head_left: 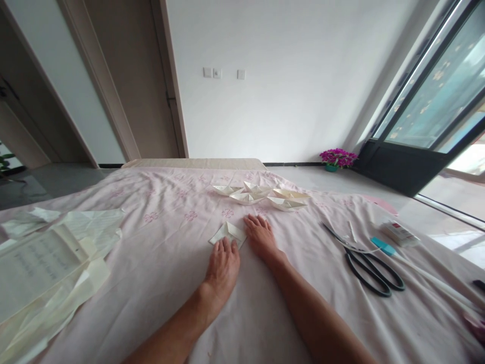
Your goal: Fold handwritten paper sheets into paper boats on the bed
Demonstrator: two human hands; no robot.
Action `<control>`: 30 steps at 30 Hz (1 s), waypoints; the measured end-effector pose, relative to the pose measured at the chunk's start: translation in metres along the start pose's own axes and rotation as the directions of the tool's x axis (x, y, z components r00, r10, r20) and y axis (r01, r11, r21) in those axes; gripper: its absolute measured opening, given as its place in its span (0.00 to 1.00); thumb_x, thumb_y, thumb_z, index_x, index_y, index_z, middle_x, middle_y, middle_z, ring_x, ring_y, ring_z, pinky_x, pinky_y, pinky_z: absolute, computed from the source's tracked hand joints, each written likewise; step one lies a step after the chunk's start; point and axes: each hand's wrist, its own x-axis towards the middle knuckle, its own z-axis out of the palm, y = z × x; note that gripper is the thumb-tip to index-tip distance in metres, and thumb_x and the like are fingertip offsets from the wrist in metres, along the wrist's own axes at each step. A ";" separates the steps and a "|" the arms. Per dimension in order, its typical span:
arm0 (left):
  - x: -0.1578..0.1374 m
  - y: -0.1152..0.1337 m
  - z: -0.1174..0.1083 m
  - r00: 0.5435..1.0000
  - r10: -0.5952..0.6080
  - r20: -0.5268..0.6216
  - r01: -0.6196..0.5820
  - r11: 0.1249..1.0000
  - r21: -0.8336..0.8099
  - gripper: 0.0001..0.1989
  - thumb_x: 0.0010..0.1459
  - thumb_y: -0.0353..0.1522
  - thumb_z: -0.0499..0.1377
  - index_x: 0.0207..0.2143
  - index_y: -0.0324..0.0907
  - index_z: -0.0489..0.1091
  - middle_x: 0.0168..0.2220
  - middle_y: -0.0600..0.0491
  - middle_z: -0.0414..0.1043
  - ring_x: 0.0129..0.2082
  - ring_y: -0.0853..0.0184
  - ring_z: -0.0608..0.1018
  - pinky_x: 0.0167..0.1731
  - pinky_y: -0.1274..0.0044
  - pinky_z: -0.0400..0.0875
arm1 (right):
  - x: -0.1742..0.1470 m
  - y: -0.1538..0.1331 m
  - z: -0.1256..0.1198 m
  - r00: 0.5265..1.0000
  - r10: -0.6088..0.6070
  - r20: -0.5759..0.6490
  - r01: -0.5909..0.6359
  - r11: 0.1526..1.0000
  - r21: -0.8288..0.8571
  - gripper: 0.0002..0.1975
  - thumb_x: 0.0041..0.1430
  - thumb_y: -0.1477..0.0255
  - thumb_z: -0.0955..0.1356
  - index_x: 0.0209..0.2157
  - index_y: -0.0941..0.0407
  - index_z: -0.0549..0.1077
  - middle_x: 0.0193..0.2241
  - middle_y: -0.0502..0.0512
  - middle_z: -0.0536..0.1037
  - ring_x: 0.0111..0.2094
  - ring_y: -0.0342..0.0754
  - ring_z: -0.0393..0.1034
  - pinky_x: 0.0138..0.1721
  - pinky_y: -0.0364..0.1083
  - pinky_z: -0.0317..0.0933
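Note:
A small folded piece of cream paper [232, 228] lies flat on the pink cloth, its upper corner pointing away from me. My left hand [225, 260] rests on its near side with the fingers stretched out flat. Beside its right edge, my right hand [262, 237] lies palm down, fingers extended; whether it touches the paper I cannot tell. Beyond both hands, several folded paper boats [248, 197] stand grouped together on the cloth.
Loose printed sheets [41, 268] are piled at the left. To the right lie black-handled scissors [373, 270], a white cable with a blue end [383, 246] and a small white box [399, 232]. Magenta flowers [338, 157] stand on the floor by the wall.

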 end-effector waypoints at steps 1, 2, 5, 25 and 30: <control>0.000 0.004 -0.005 1.000 0.000 -0.001 0.000 0.999 0.036 0.17 0.57 0.21 0.49 0.45 0.34 0.71 0.38 0.38 0.74 0.39 0.56 0.76 0.40 0.66 0.71 | 0.000 0.001 0.000 1.000 0.005 -0.003 -0.005 0.999 0.033 0.22 0.65 0.66 0.55 0.59 0.50 0.61 0.61 0.50 0.60 0.63 0.53 0.45 0.61 0.54 0.39; -0.001 0.007 -0.009 1.000 -0.004 0.003 0.004 0.998 0.060 0.17 0.56 0.19 0.48 0.44 0.35 0.72 0.35 0.39 0.74 0.37 0.57 0.76 0.38 0.68 0.72 | 0.001 0.003 -0.001 1.000 0.010 -0.002 -0.010 0.998 0.066 0.22 0.65 0.68 0.55 0.59 0.51 0.62 0.60 0.50 0.62 0.62 0.52 0.46 0.61 0.53 0.39; -0.001 0.010 -0.021 0.997 -0.053 0.059 0.051 0.998 0.036 0.17 0.55 0.18 0.49 0.41 0.35 0.73 0.34 0.41 0.75 0.36 0.59 0.76 0.37 0.70 0.71 | 0.003 0.007 -0.001 1.000 0.020 -0.020 -0.016 0.986 0.168 0.22 0.61 0.73 0.58 0.56 0.52 0.66 0.59 0.51 0.65 0.61 0.51 0.50 0.60 0.51 0.42; 0.021 -0.042 0.010 0.812 -0.403 0.422 0.274 -0.375 -0.886 0.18 0.50 0.34 0.60 0.44 0.37 0.68 0.31 0.52 0.77 0.30 0.66 0.79 0.36 0.72 0.74 | 0.002 0.003 -0.012 0.985 0.150 -0.085 0.027 0.353 0.935 0.25 0.58 0.54 0.63 0.48 0.57 0.73 0.28 0.52 0.74 0.30 0.45 0.67 0.27 0.41 0.58; 0.021 -0.044 0.013 0.820 -0.389 0.419 0.308 -0.316 -0.897 0.17 0.52 0.31 0.59 0.46 0.37 0.66 0.31 0.51 0.77 0.29 0.65 0.79 0.34 0.72 0.75 | 0.006 0.001 -0.005 0.983 0.178 -0.044 -0.010 0.289 0.957 0.19 0.52 0.60 0.68 0.40 0.59 0.75 0.28 0.52 0.75 0.26 0.43 0.65 0.29 0.43 0.60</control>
